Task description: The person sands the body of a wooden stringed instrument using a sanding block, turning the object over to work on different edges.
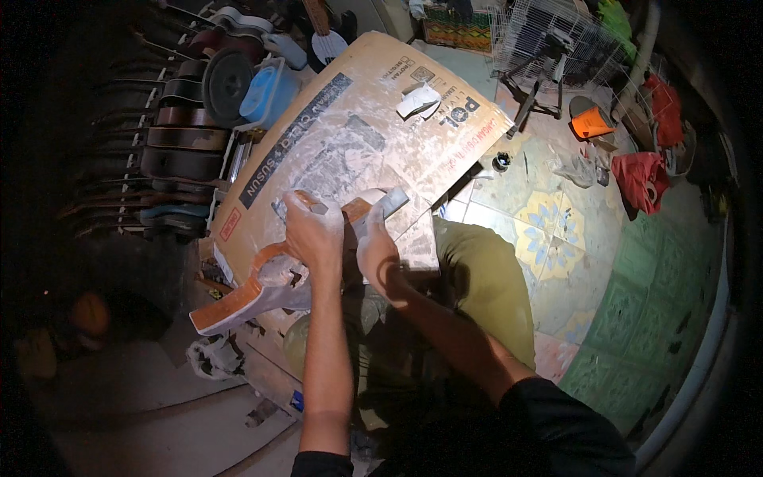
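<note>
My left hand (315, 232), dusted white, is closed around a curved, cut-out wooden piece (230, 306) with an orange-brown face and pale edges. One arm of this piece reaches toward the lower left; another brown part (357, 209) shows between my two hands. My right hand (377, 251) grips a small pale grey block (393, 201) by its near end, close against that brown part. Whether block and wood touch, I cannot tell. Both hands are above a printed cardboard sheet (278, 171) covered in white dust, over my lap.
A crumpled white piece (419, 100) lies on the cardboard's far part. Several guitars (187, 137) hang along a rack at left, beside a blue tub (258, 94). On the tiled floor at right are a black stand (548, 75), an orange container (591, 123) and a red bag (640, 183).
</note>
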Demonstrator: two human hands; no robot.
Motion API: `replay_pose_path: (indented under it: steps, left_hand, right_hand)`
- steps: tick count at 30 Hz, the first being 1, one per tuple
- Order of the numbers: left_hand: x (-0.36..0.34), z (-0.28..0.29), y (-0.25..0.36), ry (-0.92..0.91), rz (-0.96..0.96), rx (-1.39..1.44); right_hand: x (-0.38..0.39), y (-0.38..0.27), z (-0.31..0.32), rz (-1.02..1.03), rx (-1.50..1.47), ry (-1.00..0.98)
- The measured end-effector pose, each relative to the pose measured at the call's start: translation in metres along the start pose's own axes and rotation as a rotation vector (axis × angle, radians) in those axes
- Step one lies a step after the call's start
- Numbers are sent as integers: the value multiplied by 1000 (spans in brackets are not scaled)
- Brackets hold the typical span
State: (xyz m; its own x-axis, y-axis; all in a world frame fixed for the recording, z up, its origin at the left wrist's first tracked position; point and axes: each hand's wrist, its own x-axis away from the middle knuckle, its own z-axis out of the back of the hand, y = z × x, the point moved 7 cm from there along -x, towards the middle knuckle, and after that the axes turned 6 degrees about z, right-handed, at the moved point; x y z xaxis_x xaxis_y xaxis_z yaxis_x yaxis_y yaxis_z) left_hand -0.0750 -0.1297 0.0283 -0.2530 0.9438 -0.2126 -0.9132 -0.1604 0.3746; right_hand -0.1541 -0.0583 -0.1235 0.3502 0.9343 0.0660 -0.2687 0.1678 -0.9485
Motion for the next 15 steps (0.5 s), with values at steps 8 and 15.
replay_pose_path:
  steps: [8, 15]
  left_hand:
    - [-9, -2, -4, -25, -65, 77]
    - [-17, 7, -14, -22, -7, 79]
  right_hand:
    - [2, -17, 11, 87, 71, -100]
    - [7, -43, 8, 235, 76, -153]
